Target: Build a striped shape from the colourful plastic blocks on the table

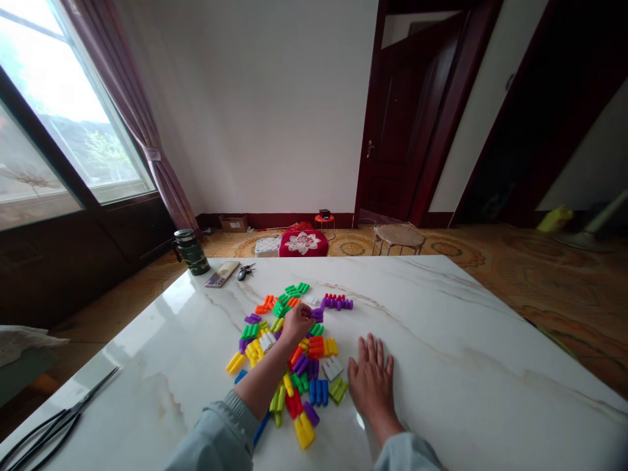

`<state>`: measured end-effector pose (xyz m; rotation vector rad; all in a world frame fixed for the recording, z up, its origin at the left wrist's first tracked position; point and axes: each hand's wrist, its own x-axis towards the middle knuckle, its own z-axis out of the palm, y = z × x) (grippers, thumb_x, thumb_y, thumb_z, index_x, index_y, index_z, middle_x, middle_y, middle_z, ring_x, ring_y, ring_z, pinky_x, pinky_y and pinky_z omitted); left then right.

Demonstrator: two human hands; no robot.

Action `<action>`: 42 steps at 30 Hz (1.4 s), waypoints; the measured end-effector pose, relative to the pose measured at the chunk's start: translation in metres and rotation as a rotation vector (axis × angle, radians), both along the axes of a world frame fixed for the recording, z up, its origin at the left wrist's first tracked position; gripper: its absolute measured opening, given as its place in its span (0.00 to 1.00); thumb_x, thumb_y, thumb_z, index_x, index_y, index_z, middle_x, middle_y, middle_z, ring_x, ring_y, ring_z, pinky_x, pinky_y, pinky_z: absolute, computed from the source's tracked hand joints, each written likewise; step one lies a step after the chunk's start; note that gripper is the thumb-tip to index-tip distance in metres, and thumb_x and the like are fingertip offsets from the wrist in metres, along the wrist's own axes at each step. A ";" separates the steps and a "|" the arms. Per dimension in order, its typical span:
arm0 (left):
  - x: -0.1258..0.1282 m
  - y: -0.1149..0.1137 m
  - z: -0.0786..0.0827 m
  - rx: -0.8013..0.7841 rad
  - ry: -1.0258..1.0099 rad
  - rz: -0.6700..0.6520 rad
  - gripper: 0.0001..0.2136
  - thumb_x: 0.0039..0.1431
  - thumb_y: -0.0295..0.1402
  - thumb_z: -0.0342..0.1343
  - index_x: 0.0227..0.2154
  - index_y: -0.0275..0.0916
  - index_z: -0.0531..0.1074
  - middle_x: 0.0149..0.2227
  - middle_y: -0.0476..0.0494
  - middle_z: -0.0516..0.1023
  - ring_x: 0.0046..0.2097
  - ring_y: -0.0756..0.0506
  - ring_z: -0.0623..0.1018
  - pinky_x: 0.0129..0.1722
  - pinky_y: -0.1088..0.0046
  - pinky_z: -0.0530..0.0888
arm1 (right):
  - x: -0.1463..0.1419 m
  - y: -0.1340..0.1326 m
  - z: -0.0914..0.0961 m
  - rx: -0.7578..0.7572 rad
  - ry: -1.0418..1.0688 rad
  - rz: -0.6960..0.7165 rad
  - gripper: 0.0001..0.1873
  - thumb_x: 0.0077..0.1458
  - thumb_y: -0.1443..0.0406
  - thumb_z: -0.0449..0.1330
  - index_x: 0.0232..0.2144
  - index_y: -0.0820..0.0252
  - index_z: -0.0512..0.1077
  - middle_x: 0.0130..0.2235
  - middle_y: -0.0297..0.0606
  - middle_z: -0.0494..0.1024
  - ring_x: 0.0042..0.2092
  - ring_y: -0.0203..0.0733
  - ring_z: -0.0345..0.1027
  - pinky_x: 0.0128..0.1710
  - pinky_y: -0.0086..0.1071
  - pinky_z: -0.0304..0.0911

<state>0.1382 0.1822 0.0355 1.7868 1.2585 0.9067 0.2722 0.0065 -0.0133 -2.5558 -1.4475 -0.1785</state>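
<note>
My left hand [297, 322] reaches over a spread of colourful plastic building blocks. Its fingers are pinched at a purple block [317, 315] near the far side of the pile; the hand partly hides the contact. Just beyond lies a joined row of purple blocks [337, 303] with small red ones along its back. Flat on the tabletop, with fingers stretched out, my right hand [374, 379] rests right of the pile and holds nothing. Closest to it are a white block [332, 368] and a lime-green block [338, 390]. A blue block [318, 392] and a yellow block [304, 430] lie nearer me.
On the white marble-patterned table [456, 366], large scissors [63, 418] lie at the left. A camouflage flask [191, 252], a phone [222, 274] and keys [245, 271] stand or lie at the far left. Beyond the table are a red stool [303, 243] and a round stool [400, 235].
</note>
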 end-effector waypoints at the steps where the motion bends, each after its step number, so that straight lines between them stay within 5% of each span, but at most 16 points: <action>1: 0.004 0.001 0.001 0.016 0.049 -0.025 0.07 0.42 0.25 0.63 0.27 0.37 0.73 0.23 0.51 0.76 0.28 0.50 0.77 0.28 0.77 0.72 | 0.000 0.000 0.000 0.000 0.005 -0.002 0.30 0.61 0.61 0.43 0.64 0.63 0.56 0.68 0.46 0.47 0.68 0.54 0.36 0.63 0.55 0.33; 8: 0.028 0.007 0.013 0.163 0.356 -0.107 0.09 0.48 0.24 0.57 0.31 0.40 0.78 0.31 0.46 0.80 0.35 0.47 0.77 0.36 0.73 0.70 | 0.000 0.001 0.000 0.000 0.034 -0.004 0.30 0.61 0.61 0.44 0.64 0.63 0.55 0.69 0.44 0.46 0.69 0.54 0.34 0.64 0.55 0.29; 17: 0.052 0.017 0.007 0.279 0.524 -0.218 0.10 0.53 0.26 0.54 0.34 0.41 0.79 0.38 0.45 0.79 0.40 0.46 0.77 0.38 0.75 0.68 | 0.002 0.001 -0.003 0.011 0.073 -0.012 0.31 0.60 0.61 0.46 0.64 0.61 0.55 0.69 0.41 0.45 0.69 0.51 0.33 0.65 0.52 0.25; 31: 0.054 0.005 0.004 0.318 0.558 -0.140 0.12 0.59 0.27 0.50 0.43 0.39 0.74 0.45 0.42 0.74 0.41 0.47 0.75 0.39 0.74 0.68 | 0.002 0.001 -0.004 0.018 0.095 0.003 0.32 0.60 0.59 0.46 0.65 0.61 0.54 0.69 0.42 0.43 0.69 0.52 0.31 0.65 0.52 0.23; 36: 0.045 -0.014 -0.005 0.348 0.536 -0.271 0.09 0.59 0.33 0.53 0.37 0.42 0.78 0.41 0.45 0.79 0.45 0.45 0.75 0.44 0.72 0.69 | 0.001 0.001 0.000 0.004 0.087 -0.009 0.31 0.60 0.60 0.46 0.64 0.61 0.55 0.69 0.42 0.45 0.69 0.52 0.31 0.65 0.53 0.25; 42: 0.043 -0.020 -0.016 0.384 0.511 -0.361 0.13 0.59 0.32 0.54 0.45 0.41 0.77 0.46 0.44 0.80 0.49 0.42 0.74 0.52 0.67 0.69 | 0.000 0.001 0.007 -0.019 0.062 -0.020 0.31 0.59 0.63 0.46 0.64 0.62 0.56 0.69 0.43 0.47 0.69 0.53 0.33 0.65 0.53 0.29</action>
